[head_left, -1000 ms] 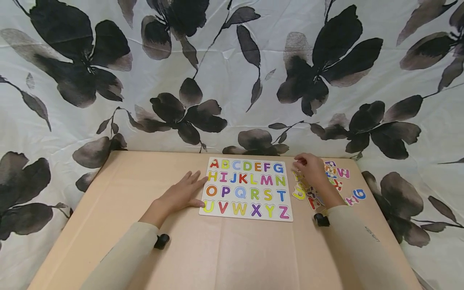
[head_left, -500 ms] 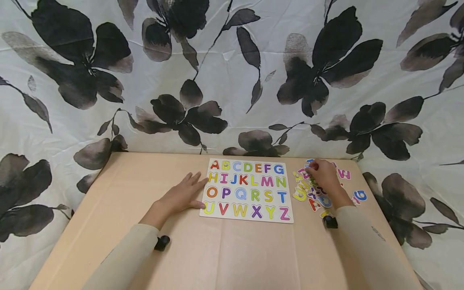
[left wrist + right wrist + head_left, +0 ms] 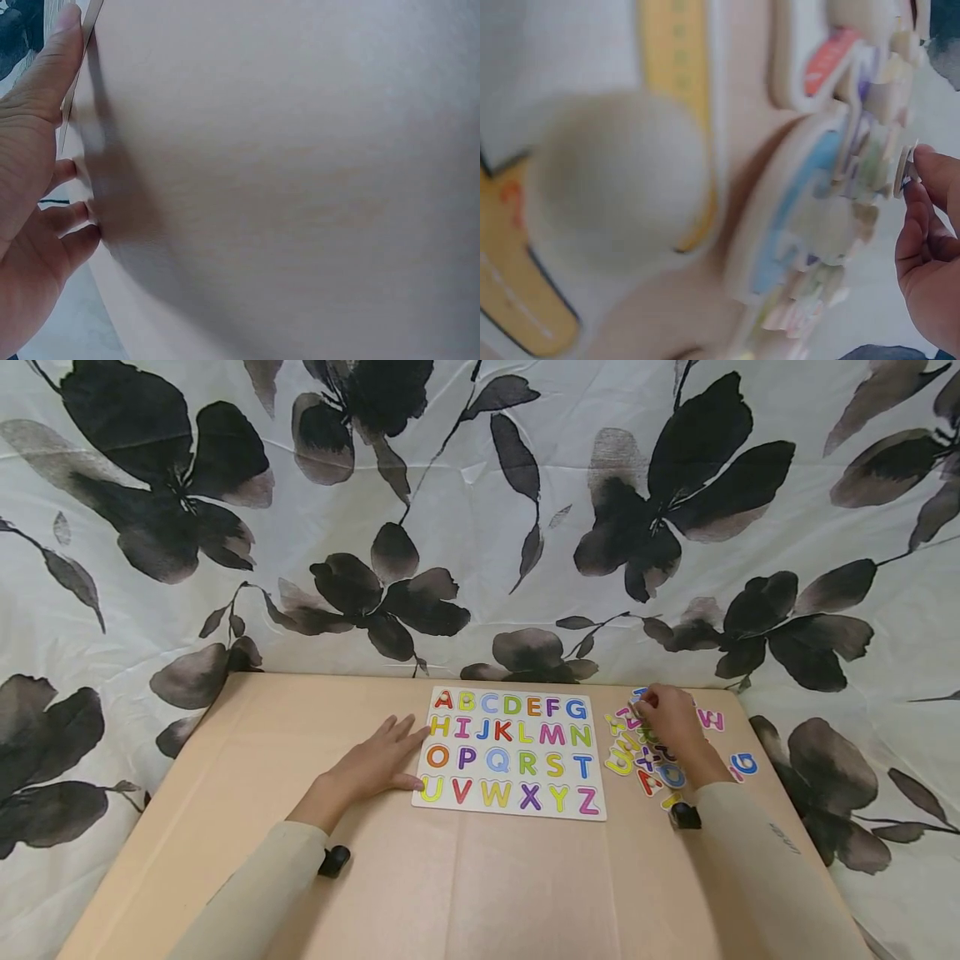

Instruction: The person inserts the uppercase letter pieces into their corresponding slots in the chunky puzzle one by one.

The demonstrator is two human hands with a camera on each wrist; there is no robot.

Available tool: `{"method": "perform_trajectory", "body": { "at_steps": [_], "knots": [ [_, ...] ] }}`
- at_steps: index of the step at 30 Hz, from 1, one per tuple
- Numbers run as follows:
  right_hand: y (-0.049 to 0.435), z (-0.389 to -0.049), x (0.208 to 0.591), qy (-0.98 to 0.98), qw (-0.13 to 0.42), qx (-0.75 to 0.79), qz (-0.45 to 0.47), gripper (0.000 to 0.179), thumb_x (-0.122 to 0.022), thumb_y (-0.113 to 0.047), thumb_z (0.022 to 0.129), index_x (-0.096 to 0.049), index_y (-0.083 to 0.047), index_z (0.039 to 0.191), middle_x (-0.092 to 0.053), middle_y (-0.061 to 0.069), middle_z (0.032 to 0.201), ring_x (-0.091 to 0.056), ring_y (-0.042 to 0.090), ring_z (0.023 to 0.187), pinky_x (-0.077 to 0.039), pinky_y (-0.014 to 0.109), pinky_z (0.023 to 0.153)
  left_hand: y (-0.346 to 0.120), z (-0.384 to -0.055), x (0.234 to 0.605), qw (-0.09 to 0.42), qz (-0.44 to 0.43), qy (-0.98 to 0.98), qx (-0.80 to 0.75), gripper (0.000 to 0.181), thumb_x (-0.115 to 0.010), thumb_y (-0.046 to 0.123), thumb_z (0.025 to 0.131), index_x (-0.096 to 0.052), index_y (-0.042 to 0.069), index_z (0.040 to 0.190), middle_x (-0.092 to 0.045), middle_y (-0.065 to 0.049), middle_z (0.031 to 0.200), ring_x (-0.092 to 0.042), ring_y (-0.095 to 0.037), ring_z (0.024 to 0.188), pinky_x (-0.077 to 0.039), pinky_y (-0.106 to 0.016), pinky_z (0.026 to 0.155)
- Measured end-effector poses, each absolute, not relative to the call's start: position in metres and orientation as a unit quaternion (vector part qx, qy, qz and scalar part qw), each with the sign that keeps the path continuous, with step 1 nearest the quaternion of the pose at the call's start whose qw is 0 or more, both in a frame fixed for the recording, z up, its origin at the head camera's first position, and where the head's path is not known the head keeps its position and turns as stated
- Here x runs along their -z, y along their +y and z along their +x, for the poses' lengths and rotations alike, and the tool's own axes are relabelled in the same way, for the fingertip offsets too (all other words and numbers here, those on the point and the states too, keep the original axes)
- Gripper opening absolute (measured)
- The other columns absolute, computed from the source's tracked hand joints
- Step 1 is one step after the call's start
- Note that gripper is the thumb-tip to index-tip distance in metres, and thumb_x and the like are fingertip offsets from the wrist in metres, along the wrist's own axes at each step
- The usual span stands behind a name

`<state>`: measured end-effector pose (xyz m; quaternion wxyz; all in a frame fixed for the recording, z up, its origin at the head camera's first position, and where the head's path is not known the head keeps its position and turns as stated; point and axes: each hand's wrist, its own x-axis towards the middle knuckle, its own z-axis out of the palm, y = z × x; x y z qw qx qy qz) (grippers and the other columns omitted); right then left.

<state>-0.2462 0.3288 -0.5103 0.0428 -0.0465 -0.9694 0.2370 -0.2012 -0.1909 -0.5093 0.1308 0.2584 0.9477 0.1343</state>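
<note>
On the near side of the letter board point(image 3: 514, 748), your right sleeve point(image 3: 765, 860) sits farther to its right than a second ago; your left sleeve point(image 3: 255, 893) has stayed put. Your left hand point(image 3: 373, 766) hasn't moved either: it rests at the board's left edge, fingers straight and spread apart, thumb touching the rim, which I take as steadying.

The board lies flat on the table point(image 3: 510, 885), its long axis running side to side, right end a touch nearer you. Its letters read upright to you, tops pointing away.

Just right of the board are the loose letter pieces point(image 3: 647, 782), overlapping and turned various ways; a blue piece point(image 3: 743, 764) lies well to the board's right. Your right hand point(image 3: 671, 718) has shifted away from the board's right edge, baring pieces it covered. Your thumb and finger look pinched together on a thin piece point(image 3: 901, 176), seen nearly edge-on in the right wrist view, its longer side running roughly up and down there; you can't read its letter. I'd judge you are sorting through the heap, with nothing new on the board.

Beyond the board's far edge hangs a flowered cloth point(image 3: 480, 527).
</note>
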Motion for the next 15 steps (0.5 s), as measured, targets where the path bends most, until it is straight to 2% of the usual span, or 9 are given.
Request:
{"method": "perform_trajectory", "body": {
  "at_steps": [5, 11, 15],
  "knots": [
    [0.321, -0.245, 0.499, -0.967, 0.055, -0.246, -0.028, 0.023, -0.064, -0.019, 0.103, -0.067, 0.002, 0.112, -0.063, 0.02, 0.104, -0.056, 0.033, 0.093, -0.055, 0.047, 0.084, -0.19, -0.201, 0.506, 0.129, 0.26, 0.948, -0.131, 0.1, -0.076, 0.061, 0.083, -0.033, 0.018, 0.163, -0.022, -0.018, 0.171, -0.017, -0.049, 0.157, -0.043, -0.069, 0.109],
    [0.297, -0.248, 0.489, -0.968, 0.058, -0.245, 0.006, 0.021, -0.067, -0.017, 0.102, -0.068, 0.002, 0.112, -0.062, 0.018, 0.102, -0.057, 0.031, 0.091, -0.054, 0.039, 0.076, -0.189, -0.201, 0.505, 0.132, 0.253, 0.949, -0.134, 0.101, -0.076, 0.06, 0.083, -0.033, 0.018, 0.163, -0.021, -0.018, 0.171, -0.016, -0.049, 0.157, -0.041, -0.069, 0.11],
    [0.275, -0.249, 0.485, -0.966, 0.054, -0.253, 0.027, 0.018, -0.068, -0.015, 0.101, -0.069, 0.0, 0.111, -0.061, 0.016, 0.103, -0.058, 0.029, 0.092, -0.053, 0.039, 0.078, -0.189, -0.201, 0.507, 0.136, 0.251, 0.949, -0.134, 0.101, -0.076, 0.061, 0.083, -0.032, 0.019, 0.164, -0.02, -0.017, 0.172, -0.015, -0.048, 0.157, -0.04, -0.069, 0.112]
  ]
}}
